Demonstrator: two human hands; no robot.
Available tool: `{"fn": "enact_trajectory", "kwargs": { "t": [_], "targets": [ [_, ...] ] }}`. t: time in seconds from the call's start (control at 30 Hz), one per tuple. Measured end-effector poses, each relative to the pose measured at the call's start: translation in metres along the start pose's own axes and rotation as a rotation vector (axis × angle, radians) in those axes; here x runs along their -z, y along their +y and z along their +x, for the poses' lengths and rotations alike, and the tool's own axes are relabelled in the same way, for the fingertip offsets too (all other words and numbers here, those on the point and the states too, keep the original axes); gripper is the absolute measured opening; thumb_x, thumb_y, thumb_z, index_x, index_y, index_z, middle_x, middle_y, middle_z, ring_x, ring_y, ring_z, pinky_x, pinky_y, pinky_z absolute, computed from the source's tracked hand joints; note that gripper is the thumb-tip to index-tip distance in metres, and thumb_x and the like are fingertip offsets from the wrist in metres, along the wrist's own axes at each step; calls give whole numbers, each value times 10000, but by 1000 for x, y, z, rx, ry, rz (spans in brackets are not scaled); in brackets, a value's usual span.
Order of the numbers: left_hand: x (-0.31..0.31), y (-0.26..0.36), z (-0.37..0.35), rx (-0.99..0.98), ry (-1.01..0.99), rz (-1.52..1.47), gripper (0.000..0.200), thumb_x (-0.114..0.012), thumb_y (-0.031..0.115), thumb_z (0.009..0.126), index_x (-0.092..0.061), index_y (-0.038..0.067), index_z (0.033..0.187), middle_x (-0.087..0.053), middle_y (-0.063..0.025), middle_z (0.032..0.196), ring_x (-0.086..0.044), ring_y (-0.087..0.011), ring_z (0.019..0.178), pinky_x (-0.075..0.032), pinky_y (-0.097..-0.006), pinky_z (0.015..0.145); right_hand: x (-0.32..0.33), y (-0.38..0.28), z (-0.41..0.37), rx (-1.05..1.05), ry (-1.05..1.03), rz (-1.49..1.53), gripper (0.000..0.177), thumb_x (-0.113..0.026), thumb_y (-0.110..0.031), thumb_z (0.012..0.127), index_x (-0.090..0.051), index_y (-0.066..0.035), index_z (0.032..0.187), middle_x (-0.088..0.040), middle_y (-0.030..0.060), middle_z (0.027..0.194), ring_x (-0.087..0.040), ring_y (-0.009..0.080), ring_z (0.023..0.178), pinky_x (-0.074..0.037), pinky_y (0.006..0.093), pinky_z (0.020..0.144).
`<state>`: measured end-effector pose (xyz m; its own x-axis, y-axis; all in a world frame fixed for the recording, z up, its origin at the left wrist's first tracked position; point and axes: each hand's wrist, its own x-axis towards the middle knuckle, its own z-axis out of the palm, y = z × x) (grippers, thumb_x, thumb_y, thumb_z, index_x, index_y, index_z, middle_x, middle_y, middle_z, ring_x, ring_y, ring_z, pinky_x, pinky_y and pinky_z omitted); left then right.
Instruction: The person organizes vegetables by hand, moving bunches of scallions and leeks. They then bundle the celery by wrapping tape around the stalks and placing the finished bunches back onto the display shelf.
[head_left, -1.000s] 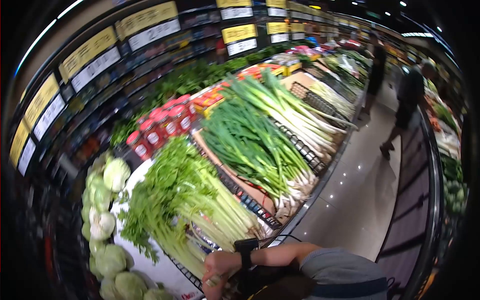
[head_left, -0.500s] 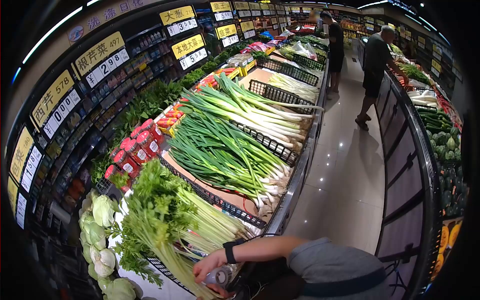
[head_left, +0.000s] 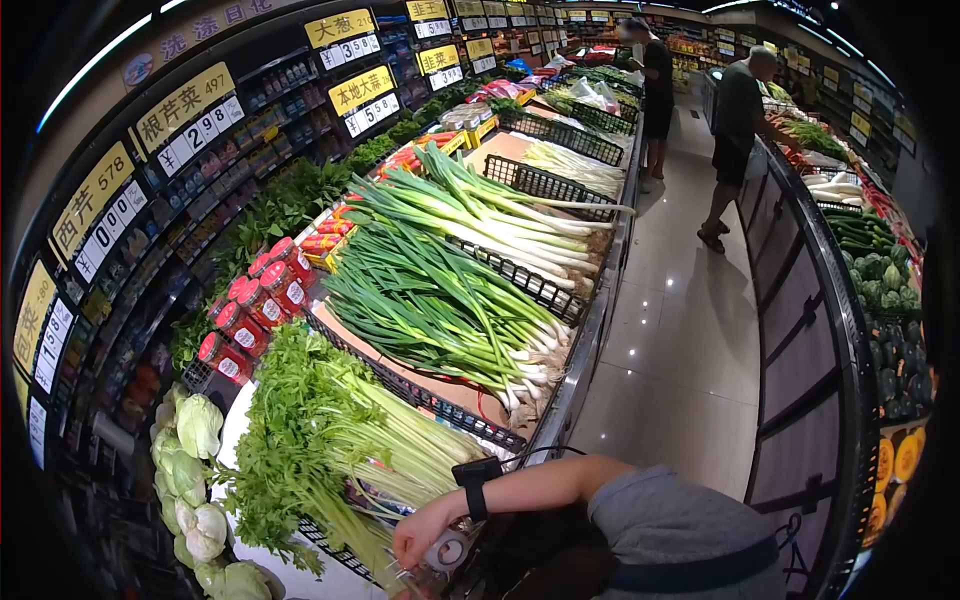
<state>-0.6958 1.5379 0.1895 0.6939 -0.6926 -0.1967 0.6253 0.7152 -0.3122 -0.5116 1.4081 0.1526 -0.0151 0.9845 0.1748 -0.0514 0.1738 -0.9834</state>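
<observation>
My right hand (head_left: 424, 536), with a black band and device on the wrist, has its fingers curled at the base of a celery bunch (head_left: 345, 530). What the fingertips grip is hidden. A clear, round, roll-like object (head_left: 447, 551) sits right beside that hand. Of my left hand (head_left: 412, 593) only a sliver shows at the bottom edge, under the right; its fingers cannot be made out. More celery (head_left: 400, 440) lies in a black crate, leafy ends to the left.
Green onions (head_left: 440, 310) fill the crates beyond the celery. Red-lidded jars (head_left: 240, 325) and cabbages (head_left: 200, 480) line the left. A metal counter edge (head_left: 575, 390) borders the tiled aisle, where two people stand farther off. Another produce stand (head_left: 810, 330) runs along the right.
The celery bunch at my hands has come down from a raised slant and now lies lower, leaves spread left. My right hand has shifted slightly and its wrist has turned.
</observation>
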Motion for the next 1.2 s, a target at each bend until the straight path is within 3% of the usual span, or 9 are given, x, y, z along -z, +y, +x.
{"fn": "enact_trajectory", "kwargs": {
  "t": [0.07,0.2,0.47,0.53,0.6,0.73,0.8,0.9,1.2],
  "targets": [
    [-40,-33,-2,-673,636,763,446,-415,107,902,-321,-5,1324,-315,-199,1370,-306,-241,1280,-259,-365,1055,0,-8,5,-44,-23,73,293,-557,-264,881,-613,13,804,-635,26,753,-564,100,706,-460,266,613],
    [40,21,-27,-262,-259,302,520,-497,118,870,-297,3,1336,-370,-185,1334,-373,-262,1226,-315,-365,1005,-12,-17,15,-164,-127,571,329,-543,-272,886,-604,45,823,-630,66,718,-580,127,634,-477,283,556],
    [-4,9,10,-518,751,1679,528,-562,156,835,-356,-6,1294,-439,-180,1270,-431,-281,1162,-342,-369,971,-31,19,23,-174,257,-523,557,-627,-454,774,-511,20,507,-435,56,428,-411,113,416,-306,312,389],
    [-6,10,17,-647,773,1746,531,-578,165,827,-371,-9,1283,-456,-179,1254,-445,-286,1146,-349,-370,963,-28,36,27,-91,206,-409,536,-569,-430,817,-518,30,546,-411,75,417,-380,148,410,-307,362,407],
    [20,27,13,-917,642,1219,403,-733,133,705,-507,-2,1010,-578,-65,768,-580,-137,641,-464,-236,513,-23,42,21,265,191,-278,308,-555,-299,834,-597,-2,764,-597,97,659,-532,142,595,-424,314,549],
    [-43,3,22,-1071,714,1292,437,-682,49,739,-471,-5,1118,-583,-55,856,-583,-139,726,-482,-255,631,-19,-21,4,100,334,-327,149,-504,-180,845,-591,-59,828,-578,106,717,-572,211,634,-443,314,589],
    [-86,-15,6,-1021,437,1098,471,-637,43,760,-431,-8,1180,-573,-66,761,-589,-159,620,-497,-277,565,10,11,-4,-18,408,-820,163,-564,-239,803,-611,-84,815,-603,122,741,-576,294,652,-451,338,604],
    [-120,-22,-16,-1081,216,1230,513,-597,38,774,-375,-3,1235,-556,-79,698,-579,-172,543,-502,-296,513,27,19,-24,-198,574,-356,152,-573,-192,828,-642,-63,785,-643,65,750,-607,155,696,-468,281,680],
    [-33,-6,-8,-534,652,1801,764,-717,154,728,-265,9,1327,-489,-144,1161,-560,-207,953,-468,-298,798,49,-14,12,-253,424,398,425,-477,-327,921,-480,9,1181,-604,76,1041,-573,93,869,-467,233,745]
  ]
}}
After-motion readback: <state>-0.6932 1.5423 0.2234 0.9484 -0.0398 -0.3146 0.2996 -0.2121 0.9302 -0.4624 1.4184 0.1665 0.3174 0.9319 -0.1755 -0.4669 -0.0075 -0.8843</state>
